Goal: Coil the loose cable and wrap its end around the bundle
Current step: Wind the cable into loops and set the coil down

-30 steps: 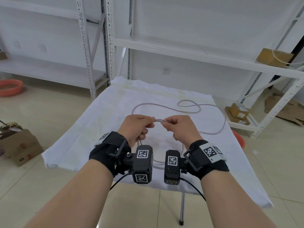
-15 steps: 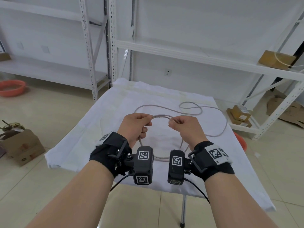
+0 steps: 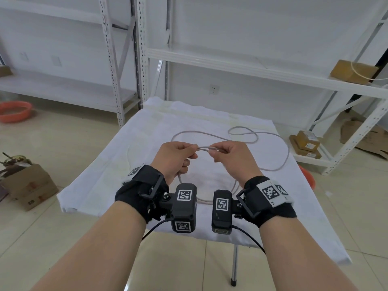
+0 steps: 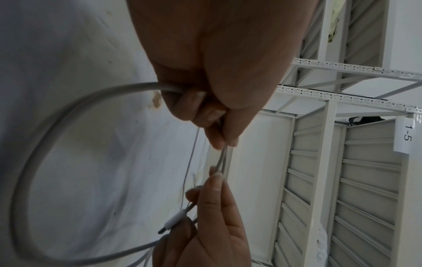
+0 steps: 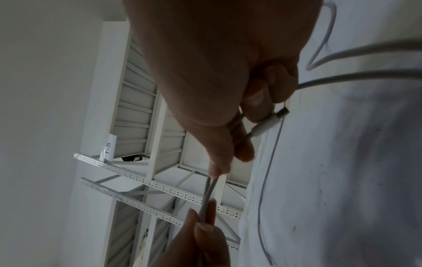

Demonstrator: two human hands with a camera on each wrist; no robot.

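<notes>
Grey round cable (image 3: 279, 156) is partly lifted above the table and partly lying in loose curves on the white cloth (image 3: 134, 156) that covers the table. Two strands of it run side by side between the two hands, just above the cloth. The left hand (image 3: 174, 158) has its fingers curled around these strands, and thumb and forefinger pinch them at the tip; from this fist one loop hangs down toward the person. The right hand (image 3: 231, 158) pinches the same two strands between thumb and fingers. In the right wrist view a white plug with a dark tip (image 5: 271, 122) sticks out under the curled fingers of this hand, so the cable end is here. The two hands are close, almost touching. The rest of the cable makes a wide curve on the far right part of the cloth, with one small loop near the far edge. Behind the table stand white metal shelves (image 3: 252, 66), and an orange basin (image 3: 14, 111) is on the floor at left.
</notes>
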